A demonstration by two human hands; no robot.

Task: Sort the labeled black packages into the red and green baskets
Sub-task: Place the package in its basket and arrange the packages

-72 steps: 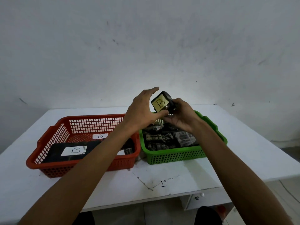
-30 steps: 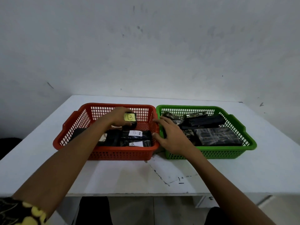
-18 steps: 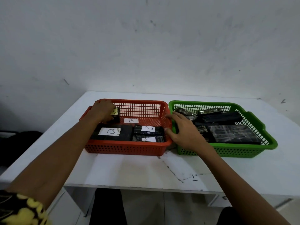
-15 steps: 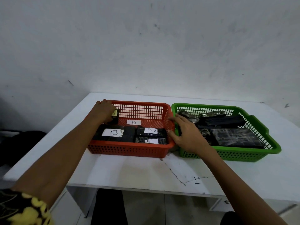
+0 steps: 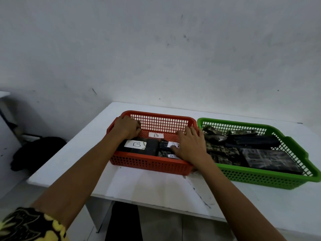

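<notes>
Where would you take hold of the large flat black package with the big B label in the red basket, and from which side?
Probably from above, at its far long edge. The large package lies flat against the front wall of the red basket, with smaller packages at its right end and the left forearm over its left end; only behind it does basket floor show.

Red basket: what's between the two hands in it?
Head view: between the left hand and right hand lie a white B label and a big black package labeled B.
</notes>
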